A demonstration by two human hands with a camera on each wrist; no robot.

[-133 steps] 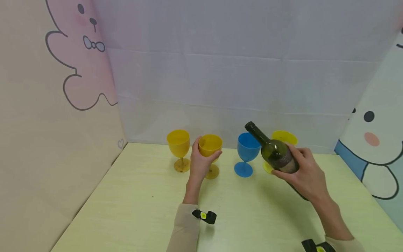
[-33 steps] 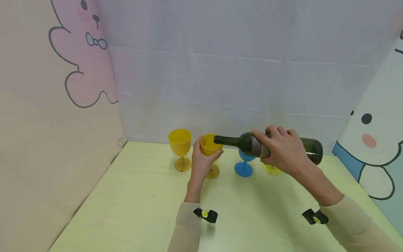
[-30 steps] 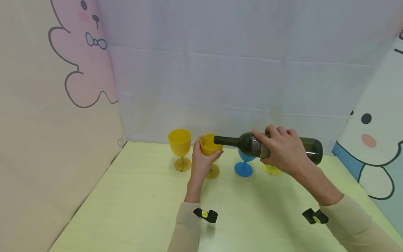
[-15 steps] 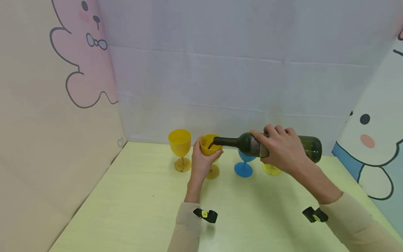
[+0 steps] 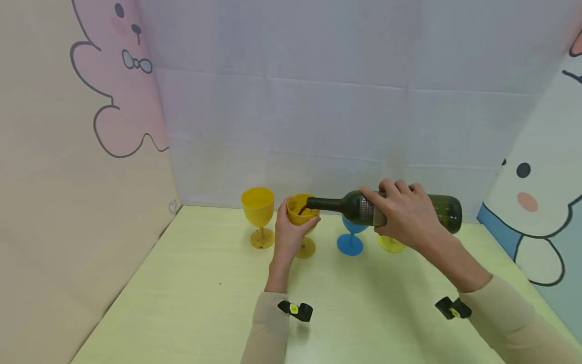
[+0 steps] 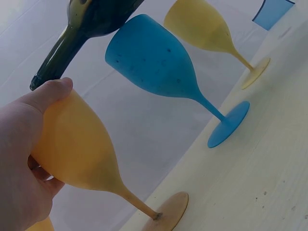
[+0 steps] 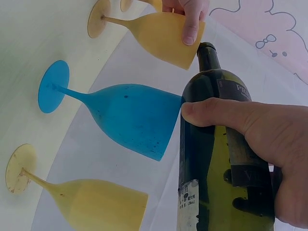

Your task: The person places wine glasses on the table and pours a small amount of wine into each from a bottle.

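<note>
My left hand [image 5: 289, 233] curls round the bowl of an orange-yellow goblet [image 6: 79, 144], which stands upright on its foot on the table. With my right hand [image 5: 406, 212] I grip a green glass wine bottle [image 5: 352, 206] by its body, tilted nearly level. Its mouth is at the goblet's rim, and a thin dark red stream runs from it into the bowl. Just behind the bottle stands a blue goblet [image 7: 132, 115], partly covered in the head view. How much liquid the held goblet contains cannot be made out.
Left of the held goblet stands another orange-yellow goblet [image 5: 257, 206]. A lighter yellow goblet [image 7: 101, 204] is at the right end of the row, mostly hidden by the right hand in the head view. The pale table [image 5: 191, 303] meets a white cloth backdrop [image 5: 282, 116].
My right hand has brought the bottle left from beside the blue goblet and tipped it to the held goblet. Red liquid now streams out. My left hand keeps its grip in place.
</note>
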